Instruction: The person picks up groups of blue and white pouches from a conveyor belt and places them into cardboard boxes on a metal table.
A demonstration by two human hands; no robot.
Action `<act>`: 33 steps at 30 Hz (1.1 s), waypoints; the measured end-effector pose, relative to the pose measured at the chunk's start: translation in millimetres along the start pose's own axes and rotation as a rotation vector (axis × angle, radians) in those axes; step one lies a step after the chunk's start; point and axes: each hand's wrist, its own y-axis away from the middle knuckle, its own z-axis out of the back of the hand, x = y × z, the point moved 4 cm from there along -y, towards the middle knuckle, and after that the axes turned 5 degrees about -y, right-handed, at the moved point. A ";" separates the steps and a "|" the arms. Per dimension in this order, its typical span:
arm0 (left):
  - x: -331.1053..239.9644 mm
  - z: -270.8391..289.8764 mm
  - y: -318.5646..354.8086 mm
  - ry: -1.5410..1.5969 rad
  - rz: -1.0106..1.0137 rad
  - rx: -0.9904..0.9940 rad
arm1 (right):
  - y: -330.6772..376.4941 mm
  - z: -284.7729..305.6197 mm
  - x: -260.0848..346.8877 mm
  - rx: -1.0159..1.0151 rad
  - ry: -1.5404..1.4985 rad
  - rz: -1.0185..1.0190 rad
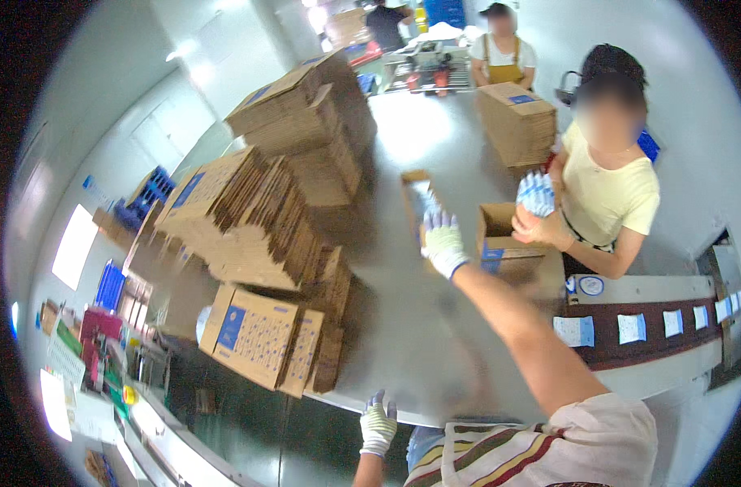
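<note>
My right hand (446, 246), in a white knit glove with grey fingertips, reaches far across the metal table. Its fingers are stretched out over the near part of a narrow open cardboard box (405, 195), touching or just above it. White-and-blue packets (424, 197) show inside that box; my hand hides its near end. My left hand (379, 426), gloved alike, hangs by the table's front edge with its fingers apart and nothing in them. To the right of my right hand stands another open cardboard box (500, 217).
Tall stacks of flattened cartons (253, 219) fill the table's left side. Across on the right, a co-worker (610, 187) holds a bundle of blue-and-white packets (536, 195). A dark conveyor belt (606, 325) carries spaced packets. More folded cartons (516, 122) and another person (504, 53) are beyond.
</note>
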 end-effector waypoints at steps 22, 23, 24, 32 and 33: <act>69.1 156.5 -212.6 -0.613 0.224 -0.315 | 415.9 -29.4 6.8 1.081 -1.164 0.212; 66.4 150.5 -206.9 -0.667 0.225 -0.312 | 418.0 -30.5 4.8 1.088 -1.159 0.183; 64.7 148.6 -201.6 -0.724 0.225 -0.309 | 416.1 -28.3 6.9 1.091 -1.157 0.155; 22.2 160.2 -157.1 -0.733 0.173 -0.243 | 411.4 -57.5 12.0 1.125 -0.969 0.294; 32.8 153.6 -154.2 -0.797 0.123 -0.278 | 406.5 -44.9 15.3 1.084 -0.987 0.248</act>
